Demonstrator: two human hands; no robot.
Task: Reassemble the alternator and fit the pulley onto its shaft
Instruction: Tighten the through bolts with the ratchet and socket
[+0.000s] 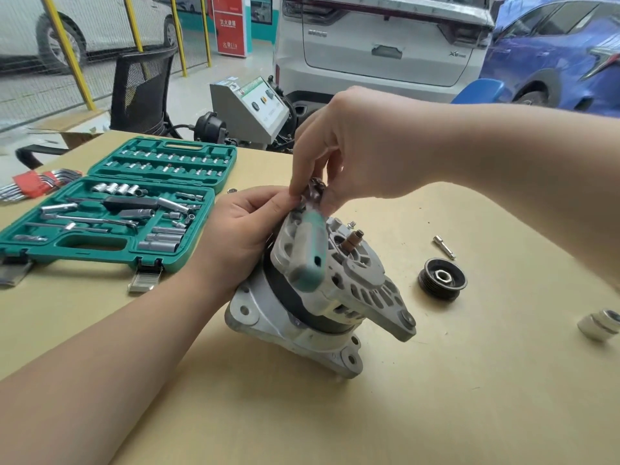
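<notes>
Left hand (250, 226) bracing tilted silver cast-aluminium alternator (322, 297) steady, right hand (355, 152) pinching small dark part (315, 191) atop green-handled driver (308, 250), presumably seating a fastener.

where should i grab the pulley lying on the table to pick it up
Pinch the pulley across its grooved outer rim, coming straight down from above. It lies flat with its hub nut facing up, apart from the alternator, so both sides of the rim look reachable.

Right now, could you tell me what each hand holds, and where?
Left hand grips the alternator at its upper edge; right hand pinches a small part atop it.
</notes>
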